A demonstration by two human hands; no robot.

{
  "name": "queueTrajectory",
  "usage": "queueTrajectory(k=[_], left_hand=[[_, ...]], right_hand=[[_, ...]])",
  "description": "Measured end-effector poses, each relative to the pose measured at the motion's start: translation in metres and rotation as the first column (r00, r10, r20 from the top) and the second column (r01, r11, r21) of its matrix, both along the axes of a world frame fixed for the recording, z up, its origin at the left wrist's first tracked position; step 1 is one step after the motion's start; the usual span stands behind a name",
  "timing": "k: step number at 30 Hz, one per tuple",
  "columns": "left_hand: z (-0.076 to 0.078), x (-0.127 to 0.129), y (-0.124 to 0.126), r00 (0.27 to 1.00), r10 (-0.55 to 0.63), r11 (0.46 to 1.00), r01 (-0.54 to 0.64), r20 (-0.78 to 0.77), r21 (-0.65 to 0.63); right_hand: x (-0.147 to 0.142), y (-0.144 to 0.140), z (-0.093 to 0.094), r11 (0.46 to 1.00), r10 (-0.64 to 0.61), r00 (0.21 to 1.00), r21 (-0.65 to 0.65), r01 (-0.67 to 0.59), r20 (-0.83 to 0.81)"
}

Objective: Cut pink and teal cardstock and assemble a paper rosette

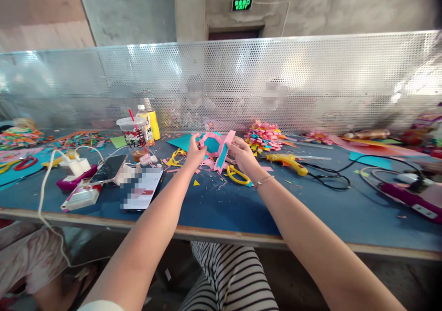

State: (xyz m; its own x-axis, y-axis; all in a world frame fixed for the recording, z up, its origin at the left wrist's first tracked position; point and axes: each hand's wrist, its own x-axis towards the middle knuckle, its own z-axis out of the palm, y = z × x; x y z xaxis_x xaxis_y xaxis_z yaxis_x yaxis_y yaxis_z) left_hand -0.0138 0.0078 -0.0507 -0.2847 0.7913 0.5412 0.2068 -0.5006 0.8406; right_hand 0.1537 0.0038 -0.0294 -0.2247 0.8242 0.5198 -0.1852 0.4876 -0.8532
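Between my two hands, above the blue table, is a pink and blue folded-paper piece with a ring-like left part and a strip-like right part (228,146). My left hand (196,153) grips the ring's left edge between thumb and fingers. On the right side, my right hand (242,153) pinches the upright strip. Yellow-handled scissors (238,175) lie on the table just below the paper. Pink paper scraps and a small yellow triangle (196,183) are scattered beneath. A teal paper sheet (181,141) lies behind my left hand.
A yellow hot glue gun (288,161) with a black cable lies at right, near a purple power strip (410,199). Behind it rises a pile of pink paper pieces (263,136). At left are a plastic cup (134,138), phones and a charger. A perforated metal panel (221,80) borders the back.
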Motion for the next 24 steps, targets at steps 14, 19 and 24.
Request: queueTrajectory(k=[14,19,24], left_hand=[[0.006,0.018,-0.015,0.953,-0.275,0.959,0.281,0.127,-0.033],[0.005,0.024,-0.019,0.923,-0.344,0.935,0.354,0.170,-0.031],[0.006,0.023,-0.018,0.935,-0.298,0.947,0.315,0.194,-0.063]], right_hand=[[-0.003,-0.009,0.003,0.932,0.203,0.950,-0.250,-0.262,-0.238],[-0.003,-0.009,0.004,0.935,0.206,0.943,-0.234,-0.268,-0.259],[-0.004,-0.008,0.003,0.937,0.204,0.945,-0.230,-0.264,-0.254]])
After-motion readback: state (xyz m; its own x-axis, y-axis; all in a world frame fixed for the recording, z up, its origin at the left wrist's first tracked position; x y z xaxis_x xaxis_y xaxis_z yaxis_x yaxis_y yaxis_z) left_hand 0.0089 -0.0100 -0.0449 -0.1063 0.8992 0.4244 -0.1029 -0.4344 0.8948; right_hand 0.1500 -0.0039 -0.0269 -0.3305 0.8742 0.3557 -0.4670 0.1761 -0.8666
